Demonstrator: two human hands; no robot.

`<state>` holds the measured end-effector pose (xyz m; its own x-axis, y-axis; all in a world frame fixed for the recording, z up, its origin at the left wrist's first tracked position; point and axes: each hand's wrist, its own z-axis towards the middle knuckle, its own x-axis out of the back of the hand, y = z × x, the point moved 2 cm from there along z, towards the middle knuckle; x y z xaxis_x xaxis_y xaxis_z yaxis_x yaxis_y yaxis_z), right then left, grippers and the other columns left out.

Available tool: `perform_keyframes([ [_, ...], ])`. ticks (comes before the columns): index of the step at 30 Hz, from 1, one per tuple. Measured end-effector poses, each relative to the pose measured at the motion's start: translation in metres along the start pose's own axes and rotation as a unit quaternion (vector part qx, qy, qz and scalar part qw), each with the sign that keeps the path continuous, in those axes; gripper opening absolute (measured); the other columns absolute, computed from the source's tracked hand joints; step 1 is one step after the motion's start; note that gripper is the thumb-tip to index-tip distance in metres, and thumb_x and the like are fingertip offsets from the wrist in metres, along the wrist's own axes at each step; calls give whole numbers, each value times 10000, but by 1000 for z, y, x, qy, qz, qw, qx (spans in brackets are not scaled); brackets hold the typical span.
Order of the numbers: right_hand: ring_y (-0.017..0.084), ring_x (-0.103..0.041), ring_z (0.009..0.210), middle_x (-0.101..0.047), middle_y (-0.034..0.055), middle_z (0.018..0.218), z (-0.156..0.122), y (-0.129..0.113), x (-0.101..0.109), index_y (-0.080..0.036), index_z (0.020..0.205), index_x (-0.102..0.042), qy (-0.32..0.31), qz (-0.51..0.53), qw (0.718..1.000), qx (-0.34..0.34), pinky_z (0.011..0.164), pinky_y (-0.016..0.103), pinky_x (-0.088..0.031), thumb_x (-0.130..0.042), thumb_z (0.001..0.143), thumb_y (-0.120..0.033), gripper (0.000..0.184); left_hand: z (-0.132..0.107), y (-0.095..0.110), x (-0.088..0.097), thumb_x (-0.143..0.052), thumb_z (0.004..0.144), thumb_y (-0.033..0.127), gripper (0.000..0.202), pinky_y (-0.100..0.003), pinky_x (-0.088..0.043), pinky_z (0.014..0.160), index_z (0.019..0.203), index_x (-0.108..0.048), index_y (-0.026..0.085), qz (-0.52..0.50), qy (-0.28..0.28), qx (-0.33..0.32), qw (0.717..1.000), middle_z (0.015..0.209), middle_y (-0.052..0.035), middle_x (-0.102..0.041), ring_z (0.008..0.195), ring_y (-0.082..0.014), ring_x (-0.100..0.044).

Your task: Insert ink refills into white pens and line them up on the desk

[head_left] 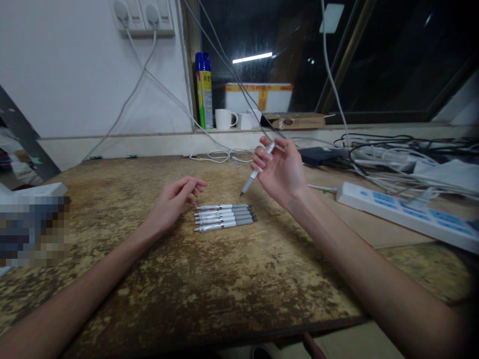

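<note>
A white-and-grey retractable pen, clasped in the right hand, slants tip-down and leftward near the tip ends of matching pens lying left-to-right on the worn counter, the empty left hand, fingers loosely parted, nearest their clicker ends.

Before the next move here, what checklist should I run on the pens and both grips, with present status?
1. Right grip closed on held pen: ok.
2. Held pen pointing tip-down: ok, slanting toward the table.
3. Left grip free: ok, nothing visible in it.
4. Left grip clear of pen row: cannot tell, very near its left end.
5. Pen row facing one way: ok, tips rightward.
6. Every pen down: not ok, one is raised.
</note>
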<state>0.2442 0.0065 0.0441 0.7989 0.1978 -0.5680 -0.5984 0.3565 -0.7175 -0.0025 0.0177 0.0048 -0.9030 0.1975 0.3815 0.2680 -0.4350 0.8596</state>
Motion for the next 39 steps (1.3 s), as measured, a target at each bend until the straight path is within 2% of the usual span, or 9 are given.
perform_keyframes([
  [8, 156, -344, 563, -315, -37, 617, -2, -2, -5, -248, 890, -533, -17, -42, 999, -7, 555, 275, -403, -437, 988, -474, 264, 1, 0, 0, -531, 1009, 452, 359, -292, -508, 747, 1071, -737, 165, -3, -6, 1, 1000, 966, -65, -643, 828, -170, -596],
  [13, 155, -423, 648, -416, -9, 704, -3, 1, -12, -231, 883, -539, -44, -78, 996, -7, 648, 279, -446, -449, 970, -342, 167, 0, -1, -1, -531, 1015, 434, 339, -279, -509, 737, 1081, -732, 169, -8, -5, -4, 1000, 962, -57, -638, 820, -159, -592],
  [16, 139, -490, 730, -520, 4, 828, -3, 6, -13, -224, 974, -586, -65, -139, 988, 4, 697, 265, -448, -521, 959, -296, 98, 0, -1, -1, -540, 1015, 410, 309, -279, -511, 736, 1088, -724, 174, -18, -3, -11, 1000, 970, -56, -643, 822, -156, -593],
  [18, 135, -507, 753, -549, 5, 876, -5, 10, -13, -228, 1049, -616, -92, -217, 972, 18, 680, 264, -433, -552, 972, -310, 129, 0, -1, -2, -557, 1009, 399, 285, -281, -515, 731, 1103, -715, 181, -30, -2, -17, 999, 969, -52, -640, 823, -156, -595],
  [22, 135, -486, 689, -539, -11, 793, -11, 18, -15, -213, 1079, -659, -173, -371, 912, 26, 614, 277, -386, -573, 991, -349, 184, -1, 2, -3, -611, 993, 364, 282, -280, -519, 722, 1230, -651, 218, -60, -11, -45, 997, 976, -45, -657, 846, -163, -603],
  [26, 136, -549, 729, -608, 1, 820, -18, 26, -16, -186, 1065, -648, -243, -407, 880, 16, 661, 280, -426, -617, 977, -319, 162, -4, 8, -6, -674, 966, 342, 418, -273, -519, 735, 1363, -571, 259, -69, -46, -78, 993, 1032, -49, -684, 919, -178, -625],
  [29, 139, -588, 759, -653, 23, 874, -20, 32, -15, -182, 1042, -630, -276, -406, 871, -4, 667, 276, -452, -612, 984, -323, 154, -6, 10, -8, -695, 951, 365, 342, -274, -518, 739, 1261, -638, 234, -52, -62, -85, 993, 1116, -67, -703, 963, -193, -641],
  [35, 145, -606, 757, -669, 30, 884, -17, 36, -7, -190, 1018, -644, -280, -440, 853, -19, 674, 272, -471, -550, 1011, -419, 248, -5, 7, -6, -682, 943, 425, 305, -319, -527, 794, 1152, -693, 204, 21, -59, -70, 996, 1114, -80, -721, 989, -220, -658],
  [39, 151, -595, 761, -672, 29, 863, -6, 33, 13, -173, 914, -666, -239, -500, 832, -33, 672, 267, -447, -538, 1002, -439, 307, -1, 2, -1, -667, 942, 454, 324, -328, -524, 814, 1128, -701, 191, 41, -40, -65, 996, 1086, -86, -730, 999, -227, -662],
])
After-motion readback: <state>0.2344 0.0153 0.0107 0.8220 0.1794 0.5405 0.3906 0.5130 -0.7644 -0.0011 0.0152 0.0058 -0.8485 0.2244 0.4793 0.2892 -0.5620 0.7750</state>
